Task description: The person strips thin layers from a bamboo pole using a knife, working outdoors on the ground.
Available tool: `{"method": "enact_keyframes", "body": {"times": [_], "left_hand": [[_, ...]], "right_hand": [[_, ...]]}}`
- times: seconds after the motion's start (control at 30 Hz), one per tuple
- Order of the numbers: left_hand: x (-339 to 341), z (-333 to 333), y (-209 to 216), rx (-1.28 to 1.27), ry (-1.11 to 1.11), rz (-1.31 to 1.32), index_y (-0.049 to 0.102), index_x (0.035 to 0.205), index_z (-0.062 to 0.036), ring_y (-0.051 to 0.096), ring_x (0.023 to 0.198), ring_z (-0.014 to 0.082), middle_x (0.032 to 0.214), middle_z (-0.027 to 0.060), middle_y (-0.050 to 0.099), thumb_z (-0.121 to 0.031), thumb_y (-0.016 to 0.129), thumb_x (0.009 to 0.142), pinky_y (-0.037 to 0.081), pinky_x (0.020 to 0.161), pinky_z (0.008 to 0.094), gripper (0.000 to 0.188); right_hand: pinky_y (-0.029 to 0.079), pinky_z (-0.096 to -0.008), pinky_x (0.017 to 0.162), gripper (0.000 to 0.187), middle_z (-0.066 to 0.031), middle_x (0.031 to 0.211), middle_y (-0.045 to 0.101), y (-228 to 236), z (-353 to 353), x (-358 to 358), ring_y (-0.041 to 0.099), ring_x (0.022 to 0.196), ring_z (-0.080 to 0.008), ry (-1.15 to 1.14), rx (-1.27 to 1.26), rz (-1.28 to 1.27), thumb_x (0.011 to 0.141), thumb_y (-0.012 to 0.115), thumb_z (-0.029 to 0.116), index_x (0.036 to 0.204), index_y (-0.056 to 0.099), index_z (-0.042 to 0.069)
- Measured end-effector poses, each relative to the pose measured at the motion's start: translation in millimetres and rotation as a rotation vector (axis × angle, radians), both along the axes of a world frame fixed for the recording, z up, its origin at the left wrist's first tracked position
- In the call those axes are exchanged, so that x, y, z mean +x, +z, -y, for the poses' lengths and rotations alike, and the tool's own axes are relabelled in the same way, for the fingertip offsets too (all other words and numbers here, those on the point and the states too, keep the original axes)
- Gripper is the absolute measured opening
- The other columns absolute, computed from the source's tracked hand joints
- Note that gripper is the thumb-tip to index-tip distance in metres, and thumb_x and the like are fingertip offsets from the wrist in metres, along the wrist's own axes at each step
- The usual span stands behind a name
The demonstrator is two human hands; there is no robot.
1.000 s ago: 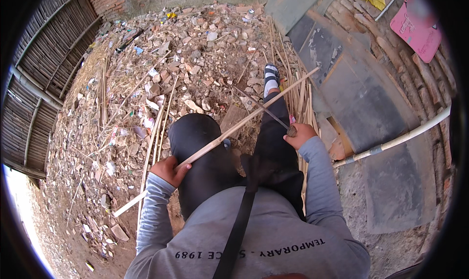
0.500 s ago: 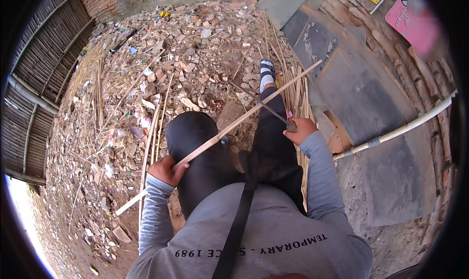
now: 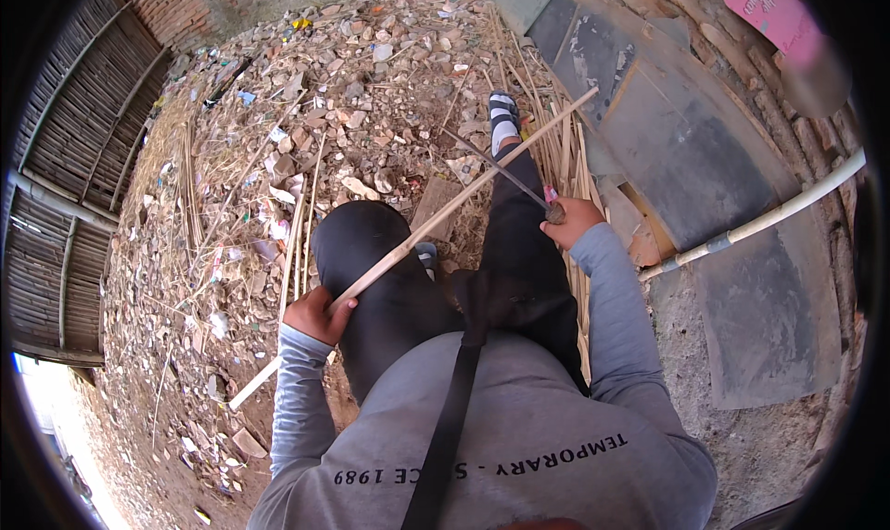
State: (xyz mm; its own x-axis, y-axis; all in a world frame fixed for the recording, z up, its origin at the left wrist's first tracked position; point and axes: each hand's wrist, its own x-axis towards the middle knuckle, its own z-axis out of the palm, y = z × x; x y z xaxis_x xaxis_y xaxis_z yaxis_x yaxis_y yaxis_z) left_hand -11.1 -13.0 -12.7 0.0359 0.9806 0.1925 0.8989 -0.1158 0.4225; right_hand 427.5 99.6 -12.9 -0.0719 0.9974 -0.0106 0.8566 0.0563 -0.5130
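My left hand [image 3: 318, 315] is closed around a long, pale bamboo strip [image 3: 436, 222]. The strip slants over my knee from low on the left to far on the right, its near end sticking out past the hand. In my right hand [image 3: 578, 222] is the rounded handle of a knife [image 3: 521, 186]. Its long, thin, dark blade points away to the left and crosses the strip beyond my knees; whether blade and strip touch I cannot tell.
More bamboo strips [image 3: 298, 238] lie left of my knee, and a bundle of strips [image 3: 572, 154] runs along my right leg. Rubble and litter [image 3: 371, 113] cover the ground. At right are dark boards [image 3: 691, 150], a pale pole [image 3: 788, 217] and stacked logs. A slatted wall [image 3: 74, 140] stands left.
The view has tilted slightly, so the surroundings sit a little higher in it. Both hands keep their holds on the strip and the knife, with little visible movement between them.
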Motion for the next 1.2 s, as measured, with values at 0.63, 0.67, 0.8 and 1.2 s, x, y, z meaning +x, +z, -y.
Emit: {"method": "enact_keyframes", "body": {"times": [0.63,0.67,0.8,1.2], "left_hand": [[2.2,-4.4,4.1,-0.059,0.031,-0.021,0.053,0.069,-0.0032,0.059,0.055,0.0381,0.056,0.0169,0.056,-0.045,0.071,0.080,0.046,0.052,0.0447,0.047],[1.3,-3.4,3.5,-0.070,0.027,-0.017,0.053,0.069,-0.0033,0.059,0.055,0.0381,0.056,0.0171,0.056,-0.045,0.071,0.080,0.046,0.052,0.0447,0.046],[-0.2,-1.0,-0.2,-0.068,0.034,-0.008,0.054,0.070,-0.0034,0.060,0.056,0.0380,0.056,0.0173,0.056,-0.045,0.071,0.080,0.047,0.053,0.0447,0.046],[-1.3,-2.1,-4.9,-0.012,0.013,-0.029,0.054,0.071,-0.0050,0.059,0.052,0.0352,0.055,0.0154,0.055,-0.047,0.073,0.078,0.046,0.050,0.0422,0.047]], "right_hand": [[0.050,-0.0428,0.073,0.034,-0.0187,0.077,0.064,-1.1,1.6,-11.1,0.063,0.079,-0.0387,0.109,-0.045,0.017,0.071,0.075,0.031,0.085,0.064,0.003],[0.050,-0.0437,0.074,0.032,-0.0184,0.079,0.064,-0.8,2.6,-14.2,0.063,0.081,-0.0383,0.094,-0.061,0.017,0.072,0.074,0.032,0.083,0.064,0.004],[0.050,-0.0435,0.074,0.031,-0.0182,0.078,0.064,6.8,4.3,-12.2,0.063,0.081,-0.0382,0.097,-0.055,-0.013,0.072,0.074,0.031,0.084,0.064,0.004],[0.051,-0.0432,0.074,0.029,-0.0181,0.080,0.065,0.8,1.7,-12.8,0.063,0.082,-0.0373,0.123,-0.084,0.009,0.072,0.073,0.028,0.086,0.065,0.004]]}}
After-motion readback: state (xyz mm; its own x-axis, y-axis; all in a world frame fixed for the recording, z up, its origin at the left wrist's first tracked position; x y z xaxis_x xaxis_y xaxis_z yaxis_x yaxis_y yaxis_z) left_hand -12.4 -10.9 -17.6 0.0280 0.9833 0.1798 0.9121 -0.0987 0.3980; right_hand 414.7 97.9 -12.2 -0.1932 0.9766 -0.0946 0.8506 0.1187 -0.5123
